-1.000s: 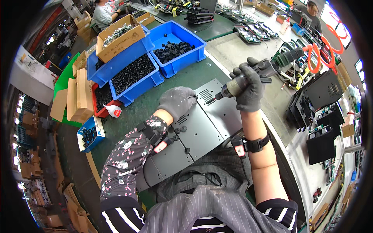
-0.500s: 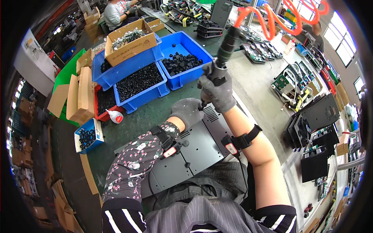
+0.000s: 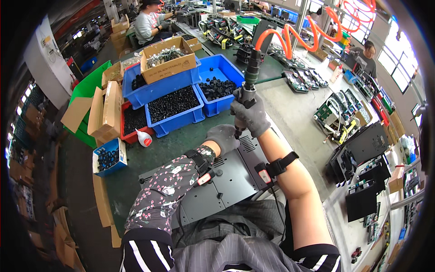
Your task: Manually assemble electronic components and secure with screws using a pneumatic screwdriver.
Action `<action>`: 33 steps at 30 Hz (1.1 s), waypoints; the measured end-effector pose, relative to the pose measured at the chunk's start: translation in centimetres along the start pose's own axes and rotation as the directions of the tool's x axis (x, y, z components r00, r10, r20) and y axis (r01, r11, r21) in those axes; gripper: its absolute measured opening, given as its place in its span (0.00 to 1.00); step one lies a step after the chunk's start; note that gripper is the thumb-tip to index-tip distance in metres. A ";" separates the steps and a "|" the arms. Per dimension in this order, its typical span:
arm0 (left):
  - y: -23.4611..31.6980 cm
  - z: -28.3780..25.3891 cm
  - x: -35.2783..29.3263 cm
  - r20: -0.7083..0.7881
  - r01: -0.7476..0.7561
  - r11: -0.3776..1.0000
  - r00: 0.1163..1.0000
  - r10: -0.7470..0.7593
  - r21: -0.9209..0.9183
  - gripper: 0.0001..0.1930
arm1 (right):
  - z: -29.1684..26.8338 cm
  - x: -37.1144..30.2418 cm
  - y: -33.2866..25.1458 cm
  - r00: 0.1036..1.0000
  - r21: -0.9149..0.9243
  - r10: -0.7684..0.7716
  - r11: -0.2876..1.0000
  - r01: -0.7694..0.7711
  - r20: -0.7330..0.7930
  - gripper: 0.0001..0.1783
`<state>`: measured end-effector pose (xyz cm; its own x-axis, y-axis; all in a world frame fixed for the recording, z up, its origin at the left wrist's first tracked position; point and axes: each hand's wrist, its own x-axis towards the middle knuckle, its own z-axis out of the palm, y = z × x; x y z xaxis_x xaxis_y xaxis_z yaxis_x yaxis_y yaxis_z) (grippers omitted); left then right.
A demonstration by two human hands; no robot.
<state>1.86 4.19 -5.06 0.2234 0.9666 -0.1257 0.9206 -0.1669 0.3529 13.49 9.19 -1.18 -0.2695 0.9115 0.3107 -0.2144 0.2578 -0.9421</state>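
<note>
A dark flat metal panel (image 3: pixel 235 177) with vent slots and small holes lies in front of me, partly over my lap. My right hand (image 3: pixel 252 117), in a grey glove, is wrapped round an air screwdriver (image 3: pixel 253 68) held upright, its lower end down at the panel's far part near the vent slots. My gloved left hand (image 3: pixel 222 137) rests on the panel's far edge beside the driver's tip, fingers closed together; what they pinch, if anything, is hidden. A round black foot (image 3: pixel 219 172) sits on the panel near my left wrist.
Blue bins (image 3: pixel 176 105) of small black parts stand ahead left, with a carton (image 3: pixel 167 63) on top. A small white bottle (image 3: pixel 144 138) lies by a red bin (image 3: pixel 134 121). An orange coiled hose (image 3: pixel 290 38) rises from the driver. Black panels (image 3: pixel 362 145) stand at right. Co-workers sit farther off.
The whole view has shifted, so bins and bench sit slightly lower and to the right. The screwdriver looks more upright; both hands stay together at the panel's far edge.
</note>
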 end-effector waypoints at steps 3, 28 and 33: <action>0.3 -0.2 -0.2 -0.046 0.001 1.000 0.999 -0.002 -0.026 0.14 | -0.7 -1.0 -1.2 0.991 0.089 -0.105 0.990 0.112 -0.082 0.16; -2.0 -0.9 -17.4 0.325 0.286 -0.329 0.943 -0.070 -0.900 0.17 | 2.1 -17.8 -7.6 0.967 0.574 0.008 0.806 0.145 -0.256 0.22; -1.9 0.8 -18.5 0.332 0.307 -0.366 0.943 -0.006 -0.879 0.18 | 2.2 -17.3 -8.7 0.957 0.561 -0.146 0.783 0.267 -0.252 0.23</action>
<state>-3.79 -13.56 -4.09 0.3113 0.8483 -0.4284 -0.5494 0.5285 0.6472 17.95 -9.56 1.87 0.0104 0.9153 0.4027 -0.7667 0.2658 -0.5844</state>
